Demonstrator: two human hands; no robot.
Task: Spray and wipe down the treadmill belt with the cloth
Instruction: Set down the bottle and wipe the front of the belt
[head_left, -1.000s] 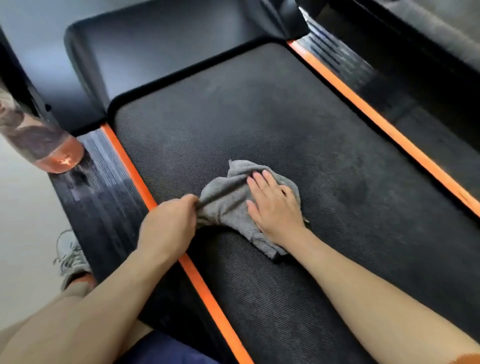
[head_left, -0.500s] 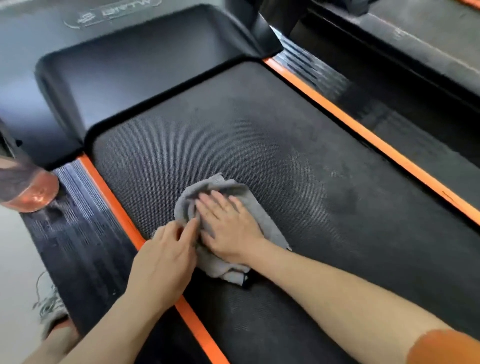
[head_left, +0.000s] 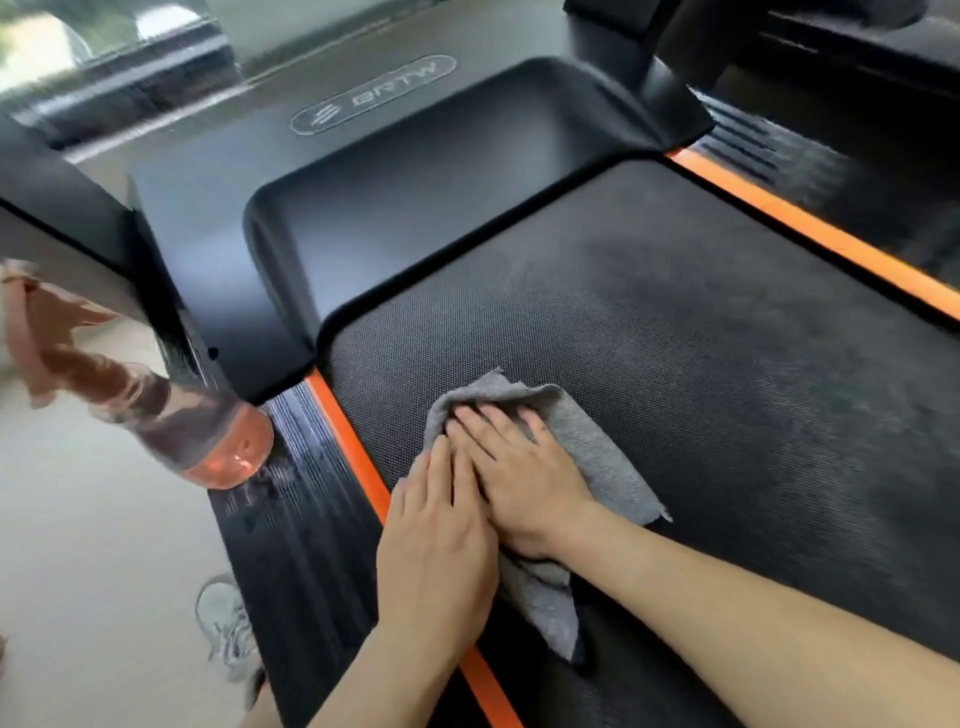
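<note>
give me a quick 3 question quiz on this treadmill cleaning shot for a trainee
1. True or false: the right hand presses the grey cloth flat on the treadmill belt.
2. The spray bottle stands on: A the grey cloth; B the ribbed side rail; C the treadmill belt.
3. Fill in: the left hand lies beside the right hand with its fingers ____.
Key: 1 true; 2 B; 3 straight.
</note>
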